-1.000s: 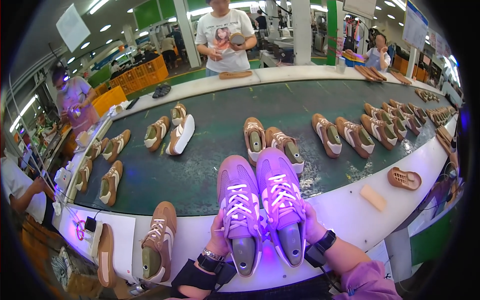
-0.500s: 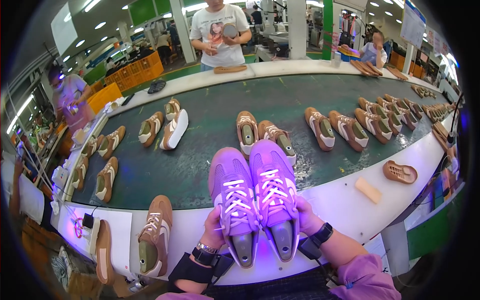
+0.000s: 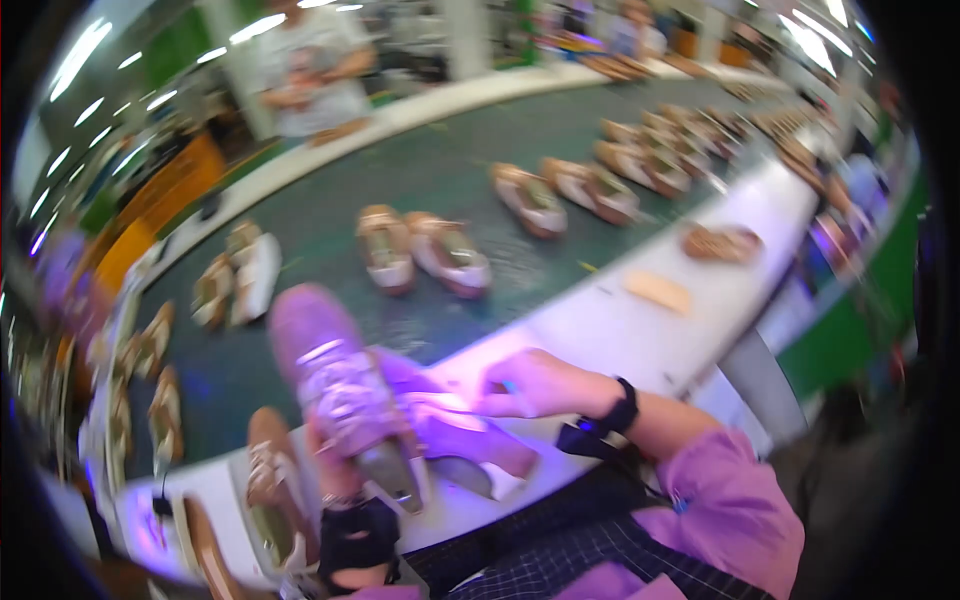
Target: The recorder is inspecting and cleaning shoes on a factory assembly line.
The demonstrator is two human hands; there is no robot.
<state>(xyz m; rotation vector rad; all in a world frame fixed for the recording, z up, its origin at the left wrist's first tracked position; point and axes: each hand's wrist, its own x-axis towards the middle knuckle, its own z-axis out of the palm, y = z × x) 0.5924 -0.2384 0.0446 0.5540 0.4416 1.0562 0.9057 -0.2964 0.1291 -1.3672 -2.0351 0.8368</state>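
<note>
Beyond the laced shoe [image 3: 345,398] in the left hand [image 3: 330,460], shirt print [image 3: 304,66] blurs illegibly.

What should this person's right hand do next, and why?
Perhaps the right hand should steady the tilted sneaker: it is right beside that shoe, which leans over, while the left hand holds the other sneaker. Blur hides whether the right hand grips anything.

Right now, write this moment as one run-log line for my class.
left hand: holding laced shoe | right hand: at tilted shoe, contact blurred | green surface: more shoes
</note>
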